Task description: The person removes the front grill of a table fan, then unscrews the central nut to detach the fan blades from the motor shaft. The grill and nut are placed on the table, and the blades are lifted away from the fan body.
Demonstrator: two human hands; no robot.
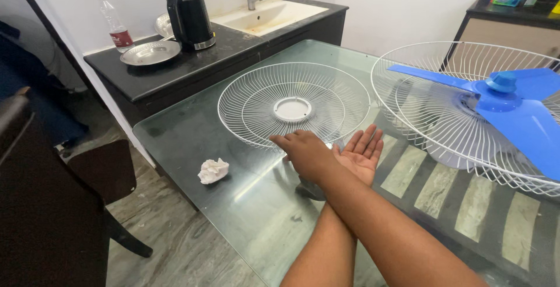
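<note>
both hands empty and open, right hand (304,153) crossed over left hand (363,154), beside white fan grille (251,103)

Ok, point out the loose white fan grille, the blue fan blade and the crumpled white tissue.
white fan grille (293,108), head view, on its round centre plate.
blue fan blade (503,93), head view, on the central hub.
crumpled white tissue (213,170), head view, on the middle of the wad.
</note>
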